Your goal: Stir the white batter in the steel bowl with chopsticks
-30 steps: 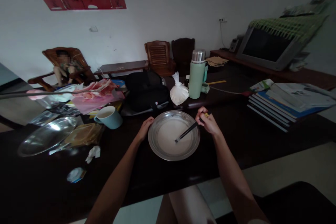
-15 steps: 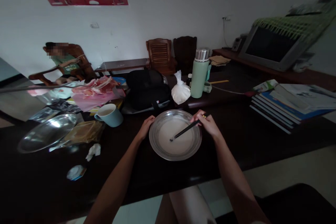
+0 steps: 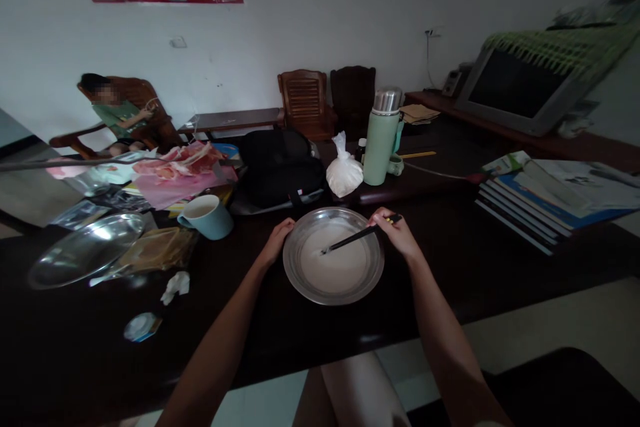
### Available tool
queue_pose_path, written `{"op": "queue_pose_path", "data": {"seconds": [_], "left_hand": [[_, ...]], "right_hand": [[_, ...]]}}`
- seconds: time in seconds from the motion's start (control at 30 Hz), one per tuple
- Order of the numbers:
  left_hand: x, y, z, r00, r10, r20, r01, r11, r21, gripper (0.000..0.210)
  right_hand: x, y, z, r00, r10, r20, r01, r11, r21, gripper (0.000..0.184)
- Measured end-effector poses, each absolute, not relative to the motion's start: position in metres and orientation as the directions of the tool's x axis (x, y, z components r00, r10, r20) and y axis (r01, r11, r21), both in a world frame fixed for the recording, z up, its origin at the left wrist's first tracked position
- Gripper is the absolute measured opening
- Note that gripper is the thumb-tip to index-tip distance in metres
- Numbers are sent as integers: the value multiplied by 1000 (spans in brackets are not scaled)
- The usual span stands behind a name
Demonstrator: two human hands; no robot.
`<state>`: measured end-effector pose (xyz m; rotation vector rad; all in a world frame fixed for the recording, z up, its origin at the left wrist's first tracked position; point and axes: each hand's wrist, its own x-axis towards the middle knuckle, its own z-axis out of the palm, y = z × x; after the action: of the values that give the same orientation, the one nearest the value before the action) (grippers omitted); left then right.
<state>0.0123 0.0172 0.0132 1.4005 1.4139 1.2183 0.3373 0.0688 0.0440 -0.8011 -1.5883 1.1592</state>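
A round metal basin (image 3: pixel 291 275) rests on the dark table in front of me, holding a whitish liquid batter (image 3: pixel 335 273). At its left rim, my left hand (image 3: pixel 277 241) grips the edge, its fingertips partly hidden. My right hand (image 3: pixel 395 231) is closed round black chopsticks (image 3: pixel 350 239) with yellow marks near the top end. They slant down to the left, with their tips in the batter. Just behind the basin stands a knotted clear plastic bag (image 3: pixel 345 173) of white powder.
Left of the basin are a light blue mug (image 3: pixel 206 219), a shiny metal dish (image 3: pixel 75 260) and crumpled tissue (image 3: pixel 175 287). Behind stand a black bag (image 3: pixel 280 173) and a green thermos (image 3: pixel 380 147). Books (image 3: pixel 530 207) are stacked at right. A person (image 3: pixel 117 113) sits at far left.
The chopstick tips have moved away from me and slightly left through the batter, and my right hand has shifted a little. My left hand stays at the rim. The seated person's pose has changed.
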Motion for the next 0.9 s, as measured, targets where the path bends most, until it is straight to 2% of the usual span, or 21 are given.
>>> {"op": "queue_pose_path", "data": {"seconds": [0.13,0.27,0.33,0.5,0.7,0.9], "left_hand": [[13,17,13,-81,993,91,241,-69,968,29],[14,16,15,-76,994,75,240,-55,969,31],[14,16,15,-79,994,77,245,-55,968,31],[14,15,16,-86,993,86,266,-60,962,31],[13,17,14,-84,993,85,236,-63,970,28],[12,17,14,-73,992,100,231,-80,970,30]], "right_hand": [[345,70,44,-177,928,328,-68,321,-945,48],[339,66,47,-345,871,349,-59,351,-934,47],[337,65,48,-369,862,349,-39,361,-932,46],[343,67,47,-170,921,351,-48,348,-936,51],[337,64,49,-381,869,314,-22,331,-943,49],[341,67,47,-203,921,333,-54,329,-943,49]]}}
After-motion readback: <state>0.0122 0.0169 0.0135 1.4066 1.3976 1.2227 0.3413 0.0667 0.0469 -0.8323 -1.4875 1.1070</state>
